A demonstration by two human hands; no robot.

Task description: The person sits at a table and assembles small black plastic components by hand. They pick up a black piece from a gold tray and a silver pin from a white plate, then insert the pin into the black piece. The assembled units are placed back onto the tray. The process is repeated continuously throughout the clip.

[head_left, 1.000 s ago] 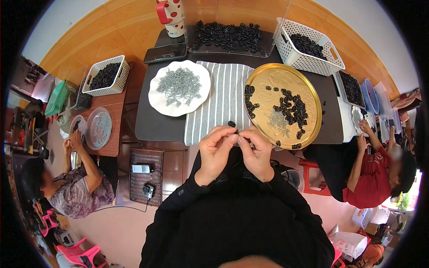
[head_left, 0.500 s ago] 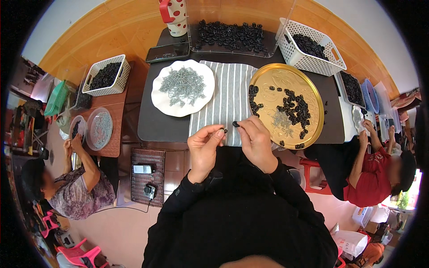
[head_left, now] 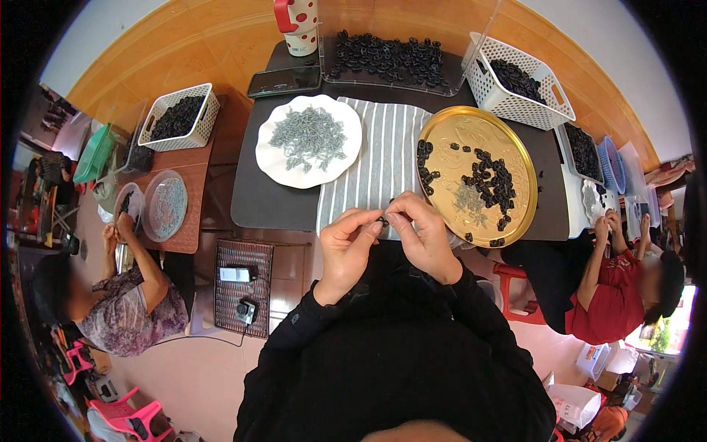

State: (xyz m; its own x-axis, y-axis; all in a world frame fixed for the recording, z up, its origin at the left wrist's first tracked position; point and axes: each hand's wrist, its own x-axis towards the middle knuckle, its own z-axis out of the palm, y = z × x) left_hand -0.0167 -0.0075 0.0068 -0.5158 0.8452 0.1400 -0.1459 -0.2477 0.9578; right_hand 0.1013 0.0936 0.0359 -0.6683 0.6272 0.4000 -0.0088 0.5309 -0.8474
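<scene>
We work at a dark desk [head_left: 272, 206], and the striped cloth [head_left: 383, 147] running over it to the near edge is our landmark. Beyond the cloth's far end stands a clear bin [head_left: 390, 86] holding loose black pieces. The round gold tray [head_left: 512, 140] sits at the cloth's right side, and its near rim seems to reach past the desk edge; a bumped forearm could tip it there and spill what it bears. Beyond the cloth and to the right is a white perforated basket [head_left: 508, 103], heaped with more black pieces. The scalloped white plate [head_left: 269, 162] lies over the cloth's left side.

Our left hand [head_left: 346, 247], above the cloth's near end, pinches a small black link [head_left: 382, 221] between thumb and forefinger. Our right hand [head_left: 423, 239] meets it there, thumb and forefinger drawn close; we cannot tell whether they grip anything, though something dark shows just beyond them.

The link is tiny and fingertips crowd it, so uneven pressure could flick it loose, and so near the edge it might drop into our lap. On the plate, left of the cloth, the thin grey metal pieces [head_left: 309, 140] overlap, so lifting one could drag out others.
</scene>
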